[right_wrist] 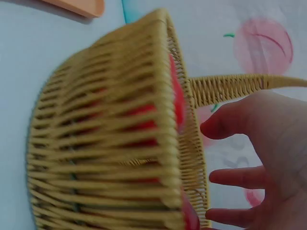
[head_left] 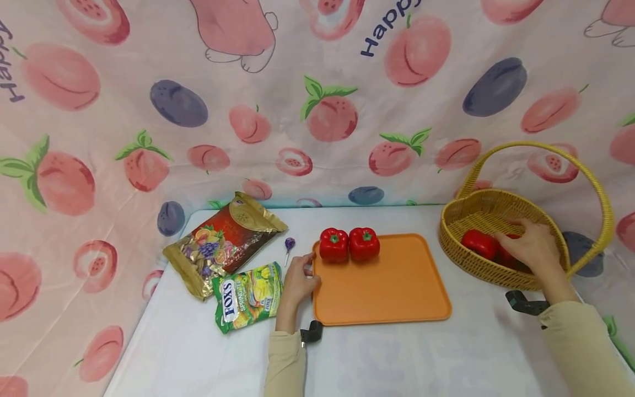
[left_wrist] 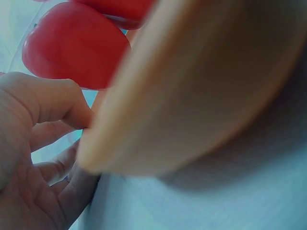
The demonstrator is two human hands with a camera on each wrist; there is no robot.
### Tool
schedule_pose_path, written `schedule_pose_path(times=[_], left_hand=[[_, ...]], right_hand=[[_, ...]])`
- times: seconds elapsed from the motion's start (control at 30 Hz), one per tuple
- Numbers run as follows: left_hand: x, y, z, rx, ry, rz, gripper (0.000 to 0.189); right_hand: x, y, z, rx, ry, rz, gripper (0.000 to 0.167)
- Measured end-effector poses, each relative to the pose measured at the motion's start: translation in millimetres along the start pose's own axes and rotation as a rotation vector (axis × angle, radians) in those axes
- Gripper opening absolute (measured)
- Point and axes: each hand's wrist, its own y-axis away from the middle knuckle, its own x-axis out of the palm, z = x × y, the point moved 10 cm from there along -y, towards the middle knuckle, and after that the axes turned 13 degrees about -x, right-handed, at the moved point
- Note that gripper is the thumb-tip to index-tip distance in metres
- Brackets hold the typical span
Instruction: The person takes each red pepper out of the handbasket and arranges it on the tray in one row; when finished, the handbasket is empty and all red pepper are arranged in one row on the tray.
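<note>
While our left hand (head_left: 300, 280) is pinching the nine-o'clock tray rim (head_left: 315, 303), we're hovering our spread right hand (head_left: 536, 245) over peppers (head_left: 479, 245).

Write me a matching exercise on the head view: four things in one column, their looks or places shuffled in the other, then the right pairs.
Things
1. Basket
2. Lollipop
3. FOX'S bag
4. Tray

Looks and places
A. Green, in front of the brown-and-gold bag
B. Orange, carrying two red bell peppers
C. Yellow, woven, with an arched handle
D. Purple head on a pale stick

Right pairs: 1-C, 2-D, 3-A, 4-B
</note>
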Motion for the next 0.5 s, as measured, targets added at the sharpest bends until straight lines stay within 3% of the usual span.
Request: schedule_pose_path(times=[0.23, 0.5], left_hand=[[-2.6, -0.3, -1.9, 0.013, 0.003, -0.007, 0.062], [-0.9, -1.6, 0.8, -0.011, 0.011, 0.006, 0.062]], right_hand=[[-9, -3.1, -9, -0.057, -0.015, 0.036, 0.068], [-2, -2.8, -19, -0.028, -0.045, 0.178, 0.078]])
